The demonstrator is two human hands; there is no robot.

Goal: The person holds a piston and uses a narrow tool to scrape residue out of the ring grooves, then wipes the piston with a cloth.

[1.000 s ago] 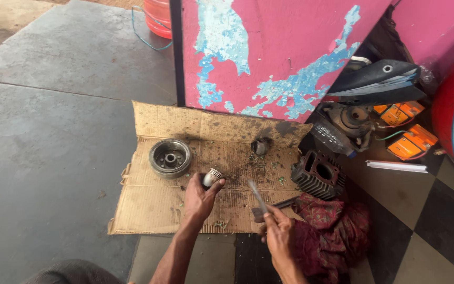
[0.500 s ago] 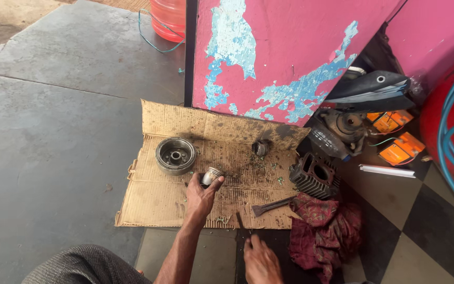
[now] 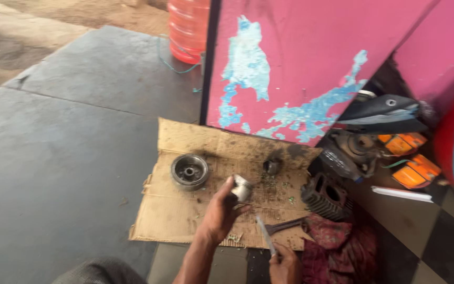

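Standing beyond the fingers: a pink panel with blue patches where the paint has peeled.
Lying under the fingers: a stained sheet of cardboard spread on the floor.
Right of the fingers: a crumpled red cloth, and just above it a dark finned engine cylinder.
Left of the fingers: a round metal rotor, apart from them, resting flat on the cardboard.
Left hand: fingers curled around a small silvery piston, which is lifted clear of the cardboard.
Right hand: low at the frame edge, fingers pinched on a thin pale blade that points up toward the piston without touching it.
Just past the piston: a small dark part among green flecks.
Beside the blade: a dark flat tool lying on the cardboard.
Step in hand: as I judge it, the piston is held up for work with the blade, and blade and piston have not yet met.
What that calls for: probably a firm left-hand grip and a blade edge laid shallow against the metal.
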